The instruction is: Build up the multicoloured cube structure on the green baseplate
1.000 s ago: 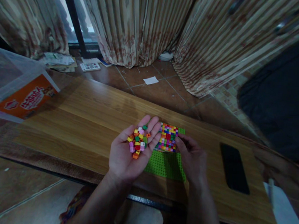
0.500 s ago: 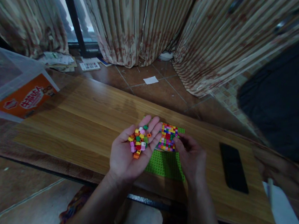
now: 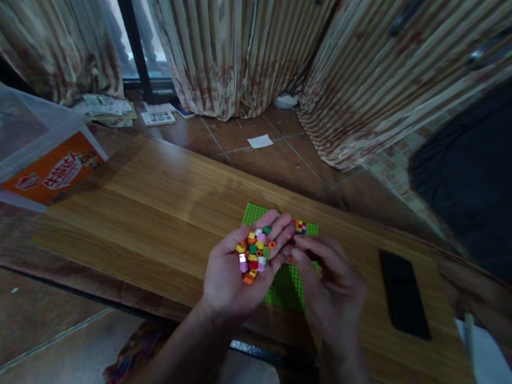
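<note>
Left hand [image 3: 228,280] palm-up, lower centre, bearing small multicoloured plastic bricks [image 3: 253,254]
Its fingers outstretched; right hand [image 3: 335,287] curled alongside, fingers narrowed, contents unclear.

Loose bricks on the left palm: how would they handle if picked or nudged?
The bricks look like stiff plastic, given their boxy shape and one's glossy highlight. They're probably light, being tiny against the left hand. Flat sides suggest sliding or tipping over rolling; heaped loosely, a nudge may shift neighbours.
</note>
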`<state>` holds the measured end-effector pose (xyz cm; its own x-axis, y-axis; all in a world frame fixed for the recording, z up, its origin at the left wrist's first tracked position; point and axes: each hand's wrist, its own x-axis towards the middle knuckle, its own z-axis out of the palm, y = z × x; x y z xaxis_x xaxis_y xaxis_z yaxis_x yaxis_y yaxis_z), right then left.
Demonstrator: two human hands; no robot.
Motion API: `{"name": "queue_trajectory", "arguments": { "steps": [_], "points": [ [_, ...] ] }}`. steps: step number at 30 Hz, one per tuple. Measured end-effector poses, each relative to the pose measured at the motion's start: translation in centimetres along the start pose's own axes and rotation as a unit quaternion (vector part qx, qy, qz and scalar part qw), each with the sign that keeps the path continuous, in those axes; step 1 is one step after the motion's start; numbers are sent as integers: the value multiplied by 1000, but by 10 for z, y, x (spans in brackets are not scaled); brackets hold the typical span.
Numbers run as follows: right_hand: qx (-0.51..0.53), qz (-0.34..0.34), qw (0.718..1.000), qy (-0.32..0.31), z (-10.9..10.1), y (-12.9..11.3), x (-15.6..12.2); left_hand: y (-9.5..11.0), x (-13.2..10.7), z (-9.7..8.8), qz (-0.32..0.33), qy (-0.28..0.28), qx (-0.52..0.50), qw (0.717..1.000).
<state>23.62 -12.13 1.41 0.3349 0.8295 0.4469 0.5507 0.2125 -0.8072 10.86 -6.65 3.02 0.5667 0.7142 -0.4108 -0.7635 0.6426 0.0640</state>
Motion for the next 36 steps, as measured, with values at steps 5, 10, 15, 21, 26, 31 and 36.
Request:
{"name": "queue_trajectory", "arguments": {
  "steps": [5, 10, 15, 21, 26, 31, 36],
  "points": [
    [-71, -42, 993, -87, 7, -9, -1, -3, 0, 2, -1, 12, 3, 1000],
    [-81, -30, 994, -72, 10, -7, -1, -3, 1, 2, -1, 20, -2, 1000],
    [46, 50, 998, 18, 0, -9, 0, 6, 1, -1, 12, 46, -20, 999],
    [66, 162, 981, 83, -25, 10, 7, 23, 1, -3, 71, 121, -51, 989],
    [44, 250, 966, 42, -36, 25, 9, 24, 1, -5, 61, 120, -46, 990],
    [53, 286, 957, 1, -34, 26, 8, 22, 2, -6, 57, 126, -38, 990],
    [19, 290, 957, -19, -27, 24, 9, 23, 3, -5, 55, 127, -37, 990]
  ]
}}
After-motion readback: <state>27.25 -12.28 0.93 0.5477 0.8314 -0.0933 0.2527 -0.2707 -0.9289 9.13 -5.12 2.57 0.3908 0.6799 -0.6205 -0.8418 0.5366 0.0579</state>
